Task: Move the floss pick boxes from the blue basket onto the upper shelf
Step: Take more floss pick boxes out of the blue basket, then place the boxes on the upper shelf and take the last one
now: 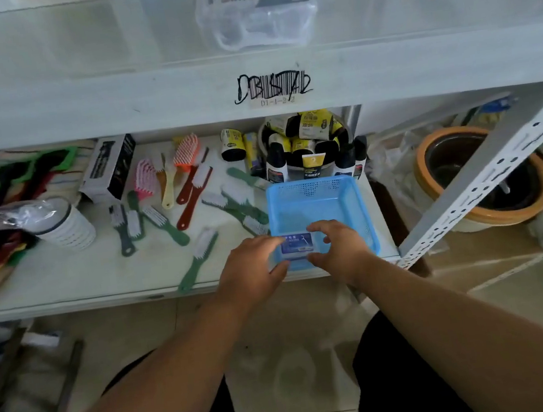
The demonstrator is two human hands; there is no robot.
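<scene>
Blue plastic basket (pixel 320 206) sits at the lower shelf's (pixel 66 284) front edge, one floss pick box (pixel 296 245) lying at its near end. Both hands reach in: left hand (pixel 254 267) and right hand (pixel 339 248) curl around the box's opposite ends, likely to lift it level toward the upper shelf (pixel 111 104), where clear boxes (pixel 255 11) already sit.

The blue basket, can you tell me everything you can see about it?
The blue basket looks like light blue plastic, rectangular and shallow, with small holes in its far wall. It sits upright at the front right of the lower shelf, just ahead of some black and yellow bottles. Inside, near its front, lies one floss pick box with a dark blue label. The left hand and right hand reach in around that box, and the rest of the basket floor is bare.
</scene>
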